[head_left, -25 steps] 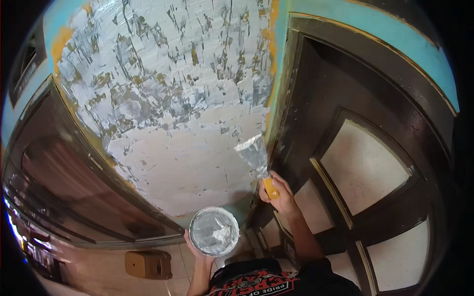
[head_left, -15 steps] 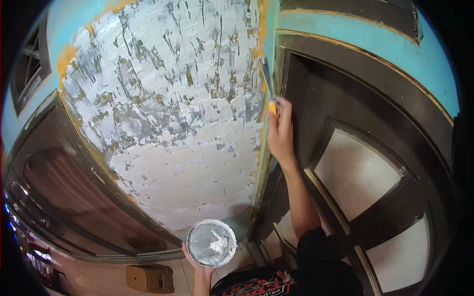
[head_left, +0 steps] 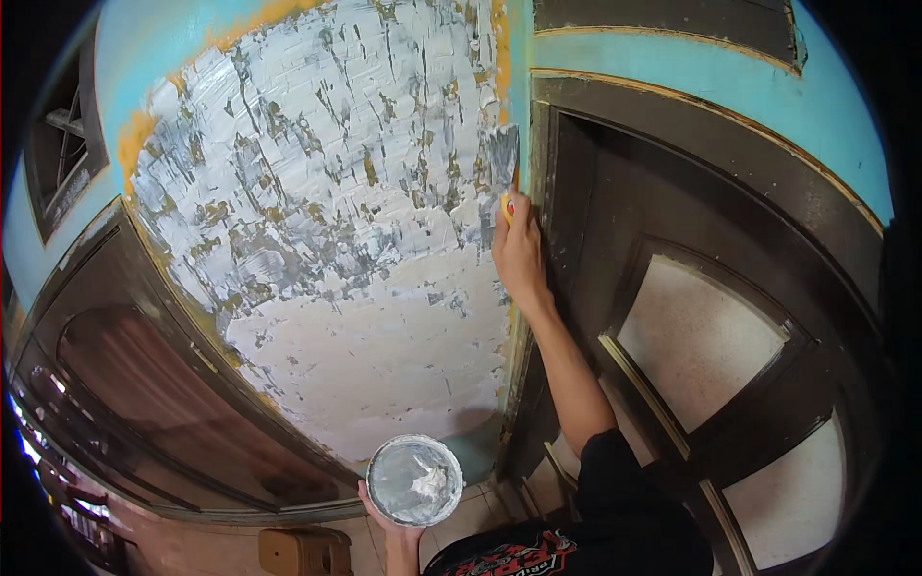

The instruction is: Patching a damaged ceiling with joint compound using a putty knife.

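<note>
Between twelve and one o'clock, the right hand (head_left: 521, 252) has its fingers curled around the handle of a scraper (head_left: 502, 158), whose blade lies at the wall's right edge, beside the brown door (head_left: 605, 202). Near half past six, the left hand (head_left: 394, 531) clasps a round tub (head_left: 391, 478), thumb at its side; its other fingers are hidden, so I cannot tell their spread. Some white paste (head_left: 434, 483) is left inside. The wall (head_left: 379, 360) looks mostly coated: fairly smooth toward seven o'clock, but streaked with grey gaps toward eleven, seemingly the part left to fill.
</note>
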Demonstrator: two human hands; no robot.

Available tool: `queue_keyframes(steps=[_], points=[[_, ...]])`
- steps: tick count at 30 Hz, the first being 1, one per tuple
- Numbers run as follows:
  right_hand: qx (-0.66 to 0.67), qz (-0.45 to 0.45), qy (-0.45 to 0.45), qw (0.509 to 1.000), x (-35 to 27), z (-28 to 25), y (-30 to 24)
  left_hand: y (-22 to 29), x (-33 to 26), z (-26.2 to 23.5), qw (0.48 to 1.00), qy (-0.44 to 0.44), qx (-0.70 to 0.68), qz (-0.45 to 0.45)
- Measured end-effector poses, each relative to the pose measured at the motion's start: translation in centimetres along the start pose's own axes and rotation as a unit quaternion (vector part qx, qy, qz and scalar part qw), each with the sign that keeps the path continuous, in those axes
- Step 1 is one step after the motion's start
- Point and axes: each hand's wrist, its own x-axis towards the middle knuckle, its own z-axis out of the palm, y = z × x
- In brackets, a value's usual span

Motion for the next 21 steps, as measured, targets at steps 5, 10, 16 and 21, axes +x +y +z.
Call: queue_keyframes(steps=[5, 10, 16, 21], points=[[0.060, 0.017, 0.013, 0.998, -1.2, -1.1, -0.5, 0.0, -0.5, 0.7, 0.999, -0.041, 0.012, -0.012], [0.046, -0.024, 0.021, 0.998, 3.4, -0.7, -0.9, -0.6, 0.1, 0.4, 0.999, -0.009, 0.040, -0.027], [0.011, 0.017, -0.032, 0.999, -1.1, -0.2, -0.8, -0.6, 0.0, 0.4, 0.999, -0.014, 0.034, -0.029], [0.047, 0.035, 0.020, 0.998, -0.3, -1.1, -1.2, -0.5, 0.1, 0.3, 0.998, -0.027, 0.036, -0.032]])
